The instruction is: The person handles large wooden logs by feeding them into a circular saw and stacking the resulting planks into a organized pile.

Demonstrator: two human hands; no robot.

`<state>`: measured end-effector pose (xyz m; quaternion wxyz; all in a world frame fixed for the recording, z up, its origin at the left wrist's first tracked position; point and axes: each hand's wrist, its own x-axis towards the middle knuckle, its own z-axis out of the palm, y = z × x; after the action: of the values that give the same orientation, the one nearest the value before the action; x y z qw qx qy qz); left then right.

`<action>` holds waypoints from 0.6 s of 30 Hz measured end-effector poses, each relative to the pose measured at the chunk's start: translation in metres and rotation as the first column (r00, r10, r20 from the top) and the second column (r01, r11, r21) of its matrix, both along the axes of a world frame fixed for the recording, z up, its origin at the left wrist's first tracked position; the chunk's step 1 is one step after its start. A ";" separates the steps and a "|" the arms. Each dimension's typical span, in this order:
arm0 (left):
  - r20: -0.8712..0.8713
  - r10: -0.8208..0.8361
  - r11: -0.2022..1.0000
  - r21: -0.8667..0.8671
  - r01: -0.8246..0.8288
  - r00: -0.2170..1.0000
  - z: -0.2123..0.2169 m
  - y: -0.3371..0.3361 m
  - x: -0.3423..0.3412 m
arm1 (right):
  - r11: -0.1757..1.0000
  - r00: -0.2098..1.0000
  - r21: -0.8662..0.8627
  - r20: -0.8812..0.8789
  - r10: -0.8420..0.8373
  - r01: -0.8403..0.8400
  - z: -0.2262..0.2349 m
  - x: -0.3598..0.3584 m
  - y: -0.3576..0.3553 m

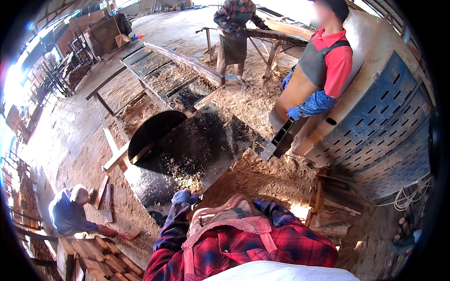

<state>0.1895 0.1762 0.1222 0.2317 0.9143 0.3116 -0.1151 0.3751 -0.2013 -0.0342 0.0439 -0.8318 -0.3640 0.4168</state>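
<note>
Head view: gloved left hand (184, 197) on sawdust-strewn saw table (197, 145), grip unclear; right hand hidden.

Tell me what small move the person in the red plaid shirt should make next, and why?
Probably draw the blue-gloved left hand back from the dark metal saw table's near edge: the large round saw blade stands exposed just beyond, and only sawdust lies there.
</note>
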 end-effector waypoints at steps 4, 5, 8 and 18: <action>-0.018 -0.016 1.000 -0.013 0.016 1.000 -0.002 0.001 0.002 | 0.990 0.996 0.137 -0.089 -0.017 0.029 -0.006 0.006 -0.002; -0.017 -0.042 0.999 -0.008 0.041 0.999 -0.003 -0.001 0.007 | 0.978 0.990 0.201 -0.135 -0.032 0.059 -0.014 0.007 -0.010; -0.033 -0.001 1.000 0.027 0.002 0.999 -0.012 0.011 -0.008 | 0.993 1.000 0.114 0.026 -0.010 0.007 0.044 -0.007 0.021; -0.041 -0.002 1.000 -0.005 0.001 0.999 -0.010 0.000 -0.003 | 0.758 0.989 0.637 0.126 0.073 -0.137 -0.048 0.014 0.047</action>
<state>0.1861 0.1758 0.1121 0.2276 0.9114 0.3153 -0.1349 0.3886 -0.1543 -0.0823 0.2859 -0.7630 -0.5326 0.2289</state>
